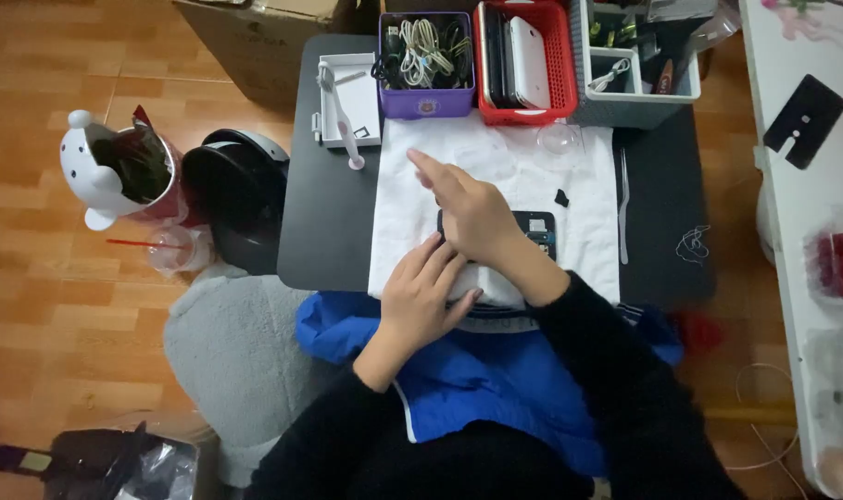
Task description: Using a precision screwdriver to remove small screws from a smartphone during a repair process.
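With both hands piled over it, the small dark opened phone-like device with a bare circuit board point(538, 229) is mostly hidden, so a slip is the main risk as I see it: the right hand point(472, 211) lies across its left part with fingers stretched out flat and pointing far-left, gripping nothing that I can see, and the left hand point(423, 294) rests fingers-down at its near-left edge on the white cloth mat point(588, 185); whether either pinches a part underneath, cannot tell. A push from either palm could skate the device on the cloth, since cloth over the low black rounded table point(329, 222) looks free to slide. A tiny black chip-shaped fragment point(562, 197) lies loose just beyond the device on the far right; a sleeve could sweep it off. A thin pale tweezer-like tool point(622, 204) lies along the cloth's right edge, near the drop too. Device itself: sits mid-cloth towards the near side, dark frame, only the right end showing, with bluish board and small components exposed, back cover seemingly off. Far row: purple plastic basket of tangled cables point(427, 63), red plastic basket holding phones point(523, 60), grey plastic basket of tools point(636, 65), all well apart from the hands.
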